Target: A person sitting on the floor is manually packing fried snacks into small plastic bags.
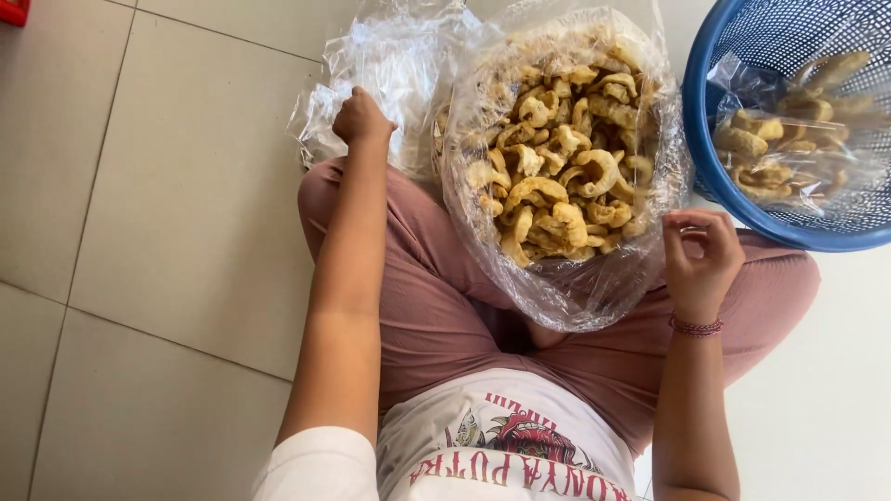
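While we sit cross-legged on the pale tiled floor, our left arm runs straight out from the white sleeve, across the pink trouser leg, with the elbow locked. Our left hand is curled into a loose fist, knuckles up, pressing down on a pile of empty clear plastic bags that lies just past the knee; we cannot tell whether the fingers actually pinch the film or only rest on it.

Just beside that pile, between our knees, stands the big clear bag, its mouth rolled wide open and its bottom resting against our legs. It is heaped with curled, golden fried crackers.

Our right forearm rises from the lower edge, bent at the elbow, a beaded red bracelet around the wrist. Our right hand hovers just beside the bag's right edge, palm turned toward us, fingers half curled inward with the thumb near the fingertips, holding nothing we can see.

Beyond it, at the upper right, a blue plastic basket holds smaller filled packets of crackers, well clear of either hand.
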